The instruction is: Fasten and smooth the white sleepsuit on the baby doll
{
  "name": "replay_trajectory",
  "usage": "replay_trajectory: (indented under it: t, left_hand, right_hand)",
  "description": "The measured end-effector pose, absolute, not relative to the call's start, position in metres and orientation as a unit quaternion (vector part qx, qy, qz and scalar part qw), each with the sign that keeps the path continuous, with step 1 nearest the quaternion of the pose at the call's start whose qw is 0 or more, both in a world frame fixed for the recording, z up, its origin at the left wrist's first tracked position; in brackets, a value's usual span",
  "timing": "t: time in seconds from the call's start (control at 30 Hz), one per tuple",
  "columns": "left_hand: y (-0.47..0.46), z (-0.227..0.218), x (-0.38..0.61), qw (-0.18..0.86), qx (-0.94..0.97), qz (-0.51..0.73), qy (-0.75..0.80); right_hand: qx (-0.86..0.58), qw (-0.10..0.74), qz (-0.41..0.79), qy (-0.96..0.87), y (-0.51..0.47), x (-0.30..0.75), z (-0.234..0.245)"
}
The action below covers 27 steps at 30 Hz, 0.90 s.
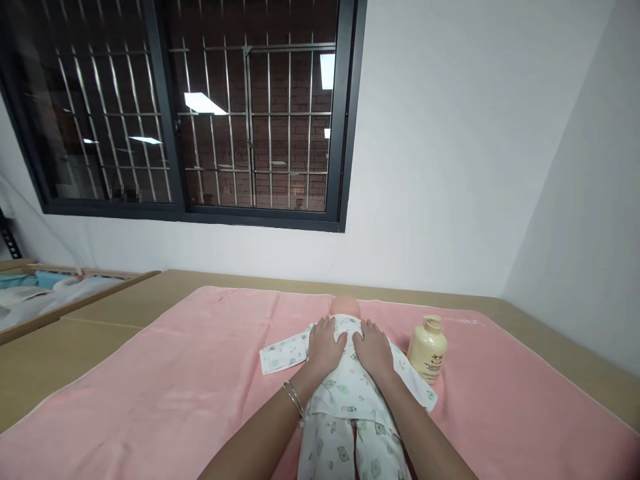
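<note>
A baby doll point(345, 308) with a smooth, bald head lies stretched out on a pink towel point(215, 373), its head pointing away from me. White pajamas point(345, 390) with small green and grey prints cover its body, and the sleeves spread out to both sides. My left hand point(326, 347) rests flat on the left of the upper torso, below the shoulder. On the other side my right hand point(373, 350) lies flat in the same way, with the thumbs pointing toward each other. Neither hand grips anything. The doll's face does not show.
A pale yellow pump bottle point(428, 350) stands on the towel beside the right sleeve. The towel covers a tan tabletop point(115, 313). At the far left, a wooden-edged bin point(75, 293) holds blue and white cloth. A barred window point(250, 133) is in the white wall behind.
</note>
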<state>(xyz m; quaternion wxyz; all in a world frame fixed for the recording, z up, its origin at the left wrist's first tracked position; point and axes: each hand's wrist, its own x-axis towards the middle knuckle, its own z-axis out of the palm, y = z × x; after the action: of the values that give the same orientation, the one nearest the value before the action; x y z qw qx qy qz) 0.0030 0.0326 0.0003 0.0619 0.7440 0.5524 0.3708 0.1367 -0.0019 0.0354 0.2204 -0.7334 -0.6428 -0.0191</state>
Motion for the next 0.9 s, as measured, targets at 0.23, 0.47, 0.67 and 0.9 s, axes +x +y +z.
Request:
replay_trajectory:
  t: [0.23,0.47,0.67,0.9]
  left_hand:
    - [0.028,0.009,0.001,0.068,0.754,0.394,0.521]
    - [0.025,0.010,0.003,0.075,0.730,0.374,0.567]
    - [0.032,0.008,0.001,0.094,0.764,0.380,0.512]
    - [0.025,0.008,0.003,0.056,0.732,0.397,0.551]
  right_hand:
    - [-0.683,0.216,-0.075,-0.694,-0.007,0.135,0.039]
    - [-0.732,0.236,-0.046,-0.638,-0.004,0.134,0.033]
    - [-0.678,0.235,-0.015,-0.697,0.002,0.143,0.035]
    - [-0.724,0.252,-0.068,-0.638,-0.012,0.136,0.035]
